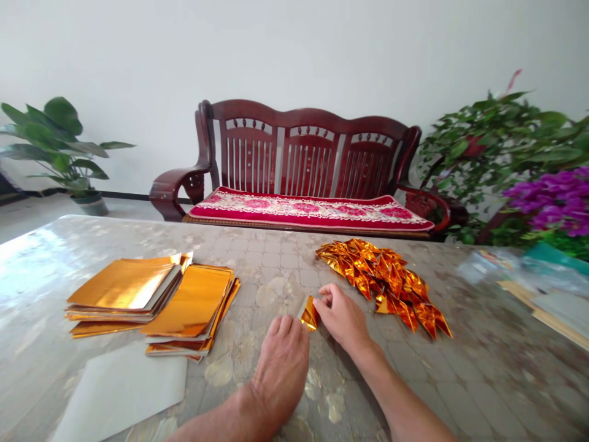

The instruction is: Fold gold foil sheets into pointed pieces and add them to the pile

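Note:
A small folded piece of gold foil paper (310,313) is between my two hands, near the middle of the table. My left hand (284,353) is closed at its left edge, knuckles up, its fingertips hidden. On the other side, my right hand (339,313) pinches the paper's right edge with thumb and curled fingers. Just beyond my right hand lies a heap of folded orange-gold foil pieces (386,276). Two stacks of flat gold sheets, one at far left (124,283) and one nearer (191,301), lie to the left.
A pale sheet (124,390) lies at the table's (257,258) near left. Clear plastic bags (492,267) and flat boards (547,313) are at the right. Beyond stand a wooden bench (308,147), a potted plant (69,144) and purple flowers (556,199).

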{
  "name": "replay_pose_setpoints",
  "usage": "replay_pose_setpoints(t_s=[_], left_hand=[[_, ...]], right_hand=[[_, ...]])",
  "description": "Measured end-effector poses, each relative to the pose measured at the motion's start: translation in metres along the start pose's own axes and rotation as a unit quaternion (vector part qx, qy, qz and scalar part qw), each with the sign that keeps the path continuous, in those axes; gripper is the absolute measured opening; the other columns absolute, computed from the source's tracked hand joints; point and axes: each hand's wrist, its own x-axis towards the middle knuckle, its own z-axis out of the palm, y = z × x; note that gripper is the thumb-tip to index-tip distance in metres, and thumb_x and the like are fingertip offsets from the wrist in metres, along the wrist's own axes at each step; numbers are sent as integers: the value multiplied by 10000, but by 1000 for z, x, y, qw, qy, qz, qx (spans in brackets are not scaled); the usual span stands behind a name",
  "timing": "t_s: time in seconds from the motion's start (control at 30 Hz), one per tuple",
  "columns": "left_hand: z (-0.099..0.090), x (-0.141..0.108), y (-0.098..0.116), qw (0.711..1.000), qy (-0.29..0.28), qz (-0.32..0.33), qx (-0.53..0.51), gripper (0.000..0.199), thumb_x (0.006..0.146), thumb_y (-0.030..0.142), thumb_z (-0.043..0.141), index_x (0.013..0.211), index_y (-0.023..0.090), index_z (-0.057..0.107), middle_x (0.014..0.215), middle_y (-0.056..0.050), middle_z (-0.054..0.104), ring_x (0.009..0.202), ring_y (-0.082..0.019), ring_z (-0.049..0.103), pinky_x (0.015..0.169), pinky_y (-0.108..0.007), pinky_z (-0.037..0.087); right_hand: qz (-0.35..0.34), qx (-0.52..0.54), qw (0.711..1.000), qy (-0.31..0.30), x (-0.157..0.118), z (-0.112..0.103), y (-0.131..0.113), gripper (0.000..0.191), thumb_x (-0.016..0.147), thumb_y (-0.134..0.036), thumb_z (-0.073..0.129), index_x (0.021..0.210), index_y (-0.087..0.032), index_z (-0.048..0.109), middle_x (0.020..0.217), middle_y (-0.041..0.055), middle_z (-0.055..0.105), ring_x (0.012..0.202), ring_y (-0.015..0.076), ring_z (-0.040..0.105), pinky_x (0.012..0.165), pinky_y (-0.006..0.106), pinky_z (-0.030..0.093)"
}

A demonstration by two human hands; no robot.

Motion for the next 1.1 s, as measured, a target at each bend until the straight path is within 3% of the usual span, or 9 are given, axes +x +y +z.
replay_pose_setpoints(t_s=[0.17,0.37,0.57,0.9,1.1], left_hand=[[1,0,2,1000,-8,-4,-22,196,853,110,533,1017,149,634,940,-82,617,888,-249,535,796,-390,461],[1,-1,5,999,-10,10,-38,188,849,116,529,1001,152,633,949,-88,613,908,-254,530,806,-399,465],[-8,0,-2,995,18,72,-69,229,921,195,477,1081,149,634,1114,-103,606,1099,-266,487,933,-390,446],[-11,4,-3,992,-23,116,-50,166,912,148,483,913,161,648,1017,-79,617,1039,-263,511,866,-396,467],[-3,4,-1,995,-22,94,-36,136,900,154,526,978,159,637,1014,-81,606,987,-258,529,797,-384,460]], right_hand=[[9,0,1000,-29,2,-2,0,244,804,-363,598,1026,-270,640,819,-45,718,756,157,652,593,256,326],[0,-29,999,-34,2,-4,-3,163,777,-353,620,906,-283,689,818,-39,732,743,157,644,584,255,314],[-11,-26,999,-37,0,-5,-4,80,777,-310,611,777,-274,683,785,-45,728,697,139,629,564,253,295],[-1,25,996,-82,4,-9,5,287,743,-311,633,1023,-274,677,823,-37,728,751,158,643,593,244,337],[0,9,993,-116,5,-15,6,319,689,-329,678,1001,-266,658,835,-39,730,742,160,640,573,243,321]])
